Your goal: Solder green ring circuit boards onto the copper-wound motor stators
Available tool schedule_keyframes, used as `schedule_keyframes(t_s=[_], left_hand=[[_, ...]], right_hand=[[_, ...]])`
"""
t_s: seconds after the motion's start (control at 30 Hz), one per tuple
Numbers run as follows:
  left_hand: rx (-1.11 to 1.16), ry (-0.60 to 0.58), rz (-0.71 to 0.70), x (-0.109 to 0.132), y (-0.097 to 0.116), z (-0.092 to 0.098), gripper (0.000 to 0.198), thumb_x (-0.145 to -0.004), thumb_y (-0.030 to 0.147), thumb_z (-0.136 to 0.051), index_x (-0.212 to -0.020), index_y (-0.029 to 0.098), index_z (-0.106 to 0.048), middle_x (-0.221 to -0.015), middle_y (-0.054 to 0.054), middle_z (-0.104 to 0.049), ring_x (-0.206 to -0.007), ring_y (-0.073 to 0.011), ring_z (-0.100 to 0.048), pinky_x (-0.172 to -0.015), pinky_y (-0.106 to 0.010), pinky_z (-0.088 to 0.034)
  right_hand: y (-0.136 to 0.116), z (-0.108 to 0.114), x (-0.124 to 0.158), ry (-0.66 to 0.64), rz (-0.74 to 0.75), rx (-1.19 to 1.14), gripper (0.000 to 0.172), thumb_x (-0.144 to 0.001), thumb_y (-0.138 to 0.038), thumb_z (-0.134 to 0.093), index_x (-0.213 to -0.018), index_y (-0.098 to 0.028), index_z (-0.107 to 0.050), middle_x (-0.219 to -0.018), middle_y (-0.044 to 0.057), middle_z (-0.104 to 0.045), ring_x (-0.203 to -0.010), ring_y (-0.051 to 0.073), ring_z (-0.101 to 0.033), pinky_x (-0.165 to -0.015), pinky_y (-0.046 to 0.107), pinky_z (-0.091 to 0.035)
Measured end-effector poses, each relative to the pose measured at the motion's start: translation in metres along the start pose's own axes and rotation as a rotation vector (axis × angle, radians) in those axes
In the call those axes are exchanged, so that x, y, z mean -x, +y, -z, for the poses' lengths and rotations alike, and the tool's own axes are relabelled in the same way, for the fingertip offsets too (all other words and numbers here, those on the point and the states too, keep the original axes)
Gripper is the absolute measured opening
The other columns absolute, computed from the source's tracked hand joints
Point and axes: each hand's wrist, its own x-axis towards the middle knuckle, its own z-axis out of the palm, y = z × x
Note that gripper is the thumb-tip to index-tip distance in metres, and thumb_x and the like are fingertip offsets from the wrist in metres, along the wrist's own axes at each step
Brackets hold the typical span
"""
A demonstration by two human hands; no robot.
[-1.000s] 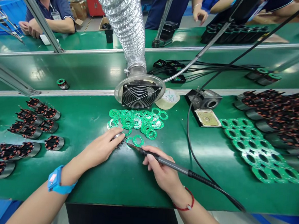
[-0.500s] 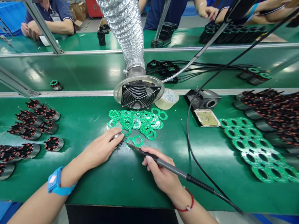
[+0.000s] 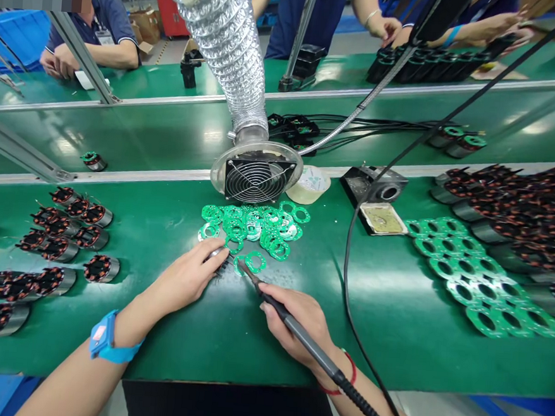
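Note:
My left hand is closed around a motor stator, mostly hidden under the fingers; a silvery edge and thin dark wire ends show. In my right hand is a soldering iron, gripped like a pen. Its tip points up and left, close to a ring-shaped green circuit board that lies just right of the stator. Beyond both hands is a loose heap of such circuit boards. I cannot tell whether the tip touches anything.
A fume extractor fan stands behind the heap, beside a tape roll. An iron stand with a sponge is right of it. Stators stand at left, more at right beside a circuit board panel. Co-workers sit opposite.
The soldering iron has swung steeper, its handle end dropping toward me and its cable shifting left. My right hand has turned with it. My left hand stays nearly in place.

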Motion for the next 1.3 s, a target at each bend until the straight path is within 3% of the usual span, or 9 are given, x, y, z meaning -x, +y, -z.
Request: schedule_keyframes(t_s=[0.53, 1.07, 1.3], left_hand=[[-0.006, 0.001, -0.024, 0.0016, -0.0016, -0.0031, 0.044, -0.09, 0.007, -0.042, -0.133, 0.016, -0.041, -0.135, -0.018, -0.046, -0.131, -0.0273, -0.042, -0.103, -0.047, -0.046], [0.008, -0.001, -0.051, 0.0027, -0.0041, -0.0061, 0.051, -0.089, 0.003, -0.039, -0.137, 0.018, -0.037, -0.137, -0.017, -0.046, -0.134, -0.0272, -0.038, -0.104, -0.051, -0.045], [-0.007, -0.019, -0.036, 0.0016, -0.002, -0.0033, 0.048, -0.089, 0.003, -0.04, -0.135, 0.017, -0.04, -0.137, -0.017, -0.047, -0.134, -0.0273, -0.039, -0.104, -0.05, -0.045]], right_hand=[[-0.0014, 0.0011, 0.0003, -0.031, -0.022, 0.014, 0.02, -0.086, -0.017, -0.052, -0.104, -0.021, -0.06, -0.081, 0.004, -0.075, -0.067, 0.017, -0.071, -0.06, 0.027, -0.056], [-0.0011, 0.0024, 0.0009, -0.124, -0.214, -0.072, 0.022, -0.088, -0.023, -0.048, -0.106, -0.023, -0.061, -0.079, 0.003, -0.074, -0.069, 0.016, -0.071, -0.065, 0.027, -0.057], [-0.0012, 0.0048, -0.0003, -0.062, -0.208, -0.089, 0.017, -0.088, -0.022, -0.05, -0.101, -0.022, -0.061, -0.079, 0.002, -0.074, -0.068, 0.015, -0.071, -0.066, 0.026, -0.057]])
